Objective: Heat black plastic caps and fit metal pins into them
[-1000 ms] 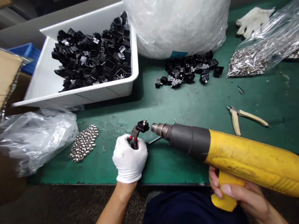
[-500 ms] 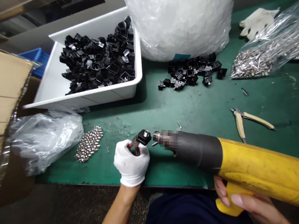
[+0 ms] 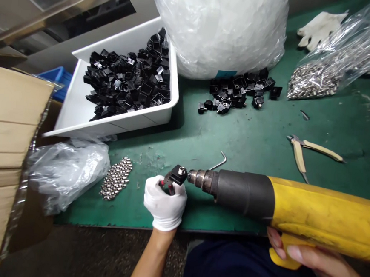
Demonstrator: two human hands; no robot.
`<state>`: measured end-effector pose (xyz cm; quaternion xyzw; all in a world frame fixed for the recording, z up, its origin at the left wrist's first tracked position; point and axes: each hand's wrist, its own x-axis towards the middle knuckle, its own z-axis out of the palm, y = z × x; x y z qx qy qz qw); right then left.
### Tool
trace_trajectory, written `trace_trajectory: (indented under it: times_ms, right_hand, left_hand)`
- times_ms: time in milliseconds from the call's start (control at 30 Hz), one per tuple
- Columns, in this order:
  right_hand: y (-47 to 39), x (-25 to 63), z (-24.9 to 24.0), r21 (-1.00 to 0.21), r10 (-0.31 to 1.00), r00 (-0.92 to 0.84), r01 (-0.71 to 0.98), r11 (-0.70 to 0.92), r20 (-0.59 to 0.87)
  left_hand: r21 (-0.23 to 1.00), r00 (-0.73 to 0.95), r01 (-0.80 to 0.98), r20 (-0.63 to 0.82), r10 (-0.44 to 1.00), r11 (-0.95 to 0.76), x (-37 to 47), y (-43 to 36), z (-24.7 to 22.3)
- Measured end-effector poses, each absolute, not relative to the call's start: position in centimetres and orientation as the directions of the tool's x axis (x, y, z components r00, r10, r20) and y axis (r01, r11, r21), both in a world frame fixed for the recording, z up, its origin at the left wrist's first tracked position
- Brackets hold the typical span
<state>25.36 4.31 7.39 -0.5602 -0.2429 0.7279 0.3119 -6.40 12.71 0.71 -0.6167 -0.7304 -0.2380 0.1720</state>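
My left hand (image 3: 164, 204), in a white glove, is closed around red-handled pliers (image 3: 168, 184). Their jaws grip a small black plastic part (image 3: 178, 177) with a metal bushing (image 3: 181, 171) standing on its top. From the right, my bare right hand (image 3: 304, 252) holds a yellow heat gun (image 3: 320, 213) by its handle. The metal nozzle (image 3: 197, 178) points left, its tip just beside the black part. Behind the nozzle a hex key (image 3: 221, 160) lies on the green bench. Left of my glove is a patch of small metal bushings (image 3: 116, 179).
A white bin (image 3: 171, 103) of black parts stands at the back left, near a cardboard box (image 3: 8, 141). More black parts (image 3: 236, 91) lie below a big plastic bag (image 3: 219, 30). Cutters (image 3: 299, 154), a bag of metal pieces (image 3: 318, 78) and a glove (image 3: 321, 29) lie right.
The heat gun's nozzle has dropped slightly relative to the bench, showing more of the hex key behind it. The view has shifted a little. Both hands keep their holds.
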Motion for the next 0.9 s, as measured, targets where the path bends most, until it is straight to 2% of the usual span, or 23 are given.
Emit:
trace_trajectory:
  times_ms: [233, 533, 900]
  right_hand:
    - [4.8, 26.1, 7.4, -0.706, 0.716, -0.217, -0.138, -0.695, -0.663]
    - [4.3, 25.7, 8.0, -0.737, 0.748, -0.112, -0.127, -0.664, -0.654]
    - [4.8, 26.4, 5.5, -0.734, 0.739, -0.277, -0.144, -0.663, -0.614]
  left_hand:
    - [0.134, -0.188, 0.981, 0.547, 0.815, 0.137, -6.5, 12.7, 0.6]
    - [0.14, -0.215, 0.976, 0.546, 0.81, 0.165, -6.3, 12.7, 0.7]
    - [0.159, -0.231, 0.972, 0.548, 0.804, 0.171, -6.3, 12.7, 0.6]
